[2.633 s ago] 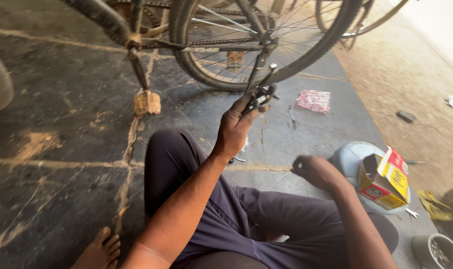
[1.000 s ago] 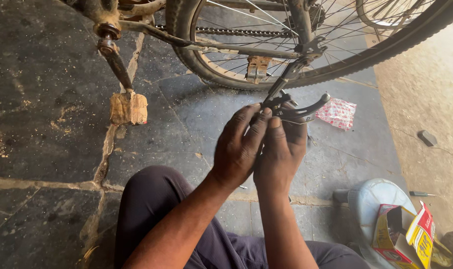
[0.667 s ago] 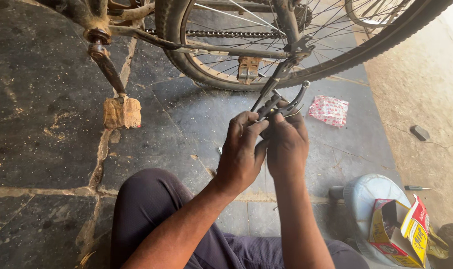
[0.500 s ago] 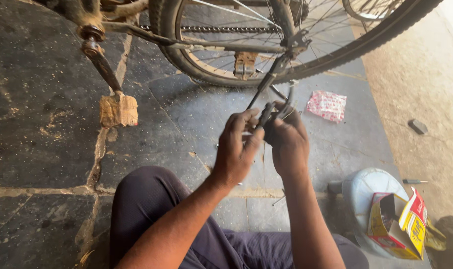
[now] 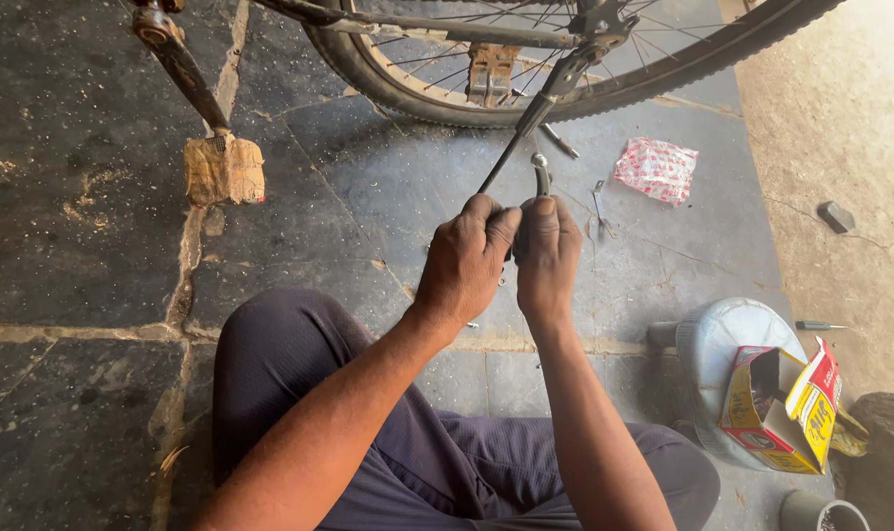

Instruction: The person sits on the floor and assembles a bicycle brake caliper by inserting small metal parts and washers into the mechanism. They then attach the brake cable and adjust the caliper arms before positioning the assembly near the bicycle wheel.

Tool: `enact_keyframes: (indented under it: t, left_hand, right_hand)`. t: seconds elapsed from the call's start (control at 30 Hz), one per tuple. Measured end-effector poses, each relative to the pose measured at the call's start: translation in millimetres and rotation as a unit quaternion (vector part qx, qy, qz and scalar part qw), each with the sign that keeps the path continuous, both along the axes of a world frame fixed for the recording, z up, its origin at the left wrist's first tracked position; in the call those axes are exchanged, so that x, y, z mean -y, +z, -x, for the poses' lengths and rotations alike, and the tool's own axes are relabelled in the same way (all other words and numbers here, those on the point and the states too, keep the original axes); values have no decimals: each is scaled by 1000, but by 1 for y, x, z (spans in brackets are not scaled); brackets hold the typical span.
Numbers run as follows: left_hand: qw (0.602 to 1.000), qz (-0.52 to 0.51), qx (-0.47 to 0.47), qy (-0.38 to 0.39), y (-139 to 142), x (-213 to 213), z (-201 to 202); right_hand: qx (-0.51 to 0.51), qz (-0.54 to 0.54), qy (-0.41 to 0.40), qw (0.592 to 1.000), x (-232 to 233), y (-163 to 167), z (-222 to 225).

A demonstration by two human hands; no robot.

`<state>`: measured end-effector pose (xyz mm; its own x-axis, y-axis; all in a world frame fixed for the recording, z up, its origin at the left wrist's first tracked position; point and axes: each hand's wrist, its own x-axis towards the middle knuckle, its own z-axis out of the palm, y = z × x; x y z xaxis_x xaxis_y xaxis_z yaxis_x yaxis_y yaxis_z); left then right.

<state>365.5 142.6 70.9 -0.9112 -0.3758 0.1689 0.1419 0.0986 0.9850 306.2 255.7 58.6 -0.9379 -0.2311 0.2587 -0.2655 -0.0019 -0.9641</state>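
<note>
Both hands now closed together at frame centre: left hand (image 5: 463,264), right hand (image 5: 549,254) clamped on kickstand (image 5: 525,133) end, small metal tool (image 5: 541,175) between them; earlier right hand was apart.

stone floor, bits scattered around the bicycle

i see a wrapped pedal (image 5: 225,169) on dark slabs, a red-and-white patterned packet (image 5: 656,169) near the tyre (image 5: 604,95), an open yellow-red carton (image 5: 783,411) on a pale upturned tub (image 5: 730,339), a small screwdriver (image 5: 821,325) beside it.

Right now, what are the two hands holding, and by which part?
Both the left hand and right hand grip the lower end of the thin dark metal kickstand rod hanging from the bicycle.
</note>
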Motion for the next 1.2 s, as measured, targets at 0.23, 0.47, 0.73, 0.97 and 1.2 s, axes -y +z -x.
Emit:
enact_keyframes:
  t: [0.23,0.47,0.73,0.97,1.2]
  left_hand:
    - [980,-198,10,-18,-37,-9,23]
    - [816,-489,181,-251,-41,12,17]
    - [968,-238,28,-79,-26,-2,14]
    - [952,-234,-71,-183,-14,-1,2]
    - [933,-279,-63,-218,-9,3,-1]
  right_hand:
    - [-269,-237,-67,931,-6,-5,0]
    - [-135,-108,95,980,-25,11,21]
    - [139,134,188,963,-41,6,28]
    - [302,199,245,899,-41,-12,21]
    - [314,250,284,871,-47,-20,18]
